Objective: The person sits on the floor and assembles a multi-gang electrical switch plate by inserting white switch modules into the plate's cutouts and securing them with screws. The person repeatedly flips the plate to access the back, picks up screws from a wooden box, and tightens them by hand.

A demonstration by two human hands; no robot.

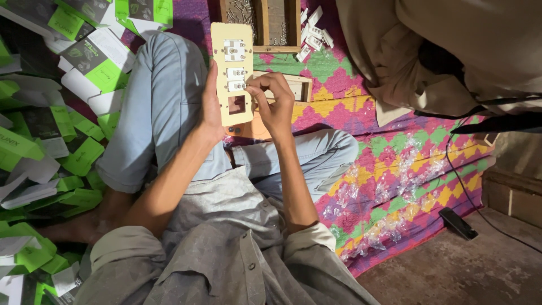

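Head view: a bright patterned mat [395, 152] in pink, green and yellow covers the floor, with bare concrete at lower right. A heap of green-and-white cartons [51, 113] fills the left side. A wooden tray [261, 25] sits at the top, small white switch parts [313, 34] just beside it. Crumpled clear plastic wrappers [389, 192] lie scattered on the mat, and a black cable [468, 186] runs across them.

The person sits cross-legged. The left hand [212, 107] grips the left edge of a cream switch plate [232, 73], held upright above the lap, fingers closed behind it. The right hand [274, 104] has its fingertips pinched together at a white switch module [236, 86] seated in the plate's middle.
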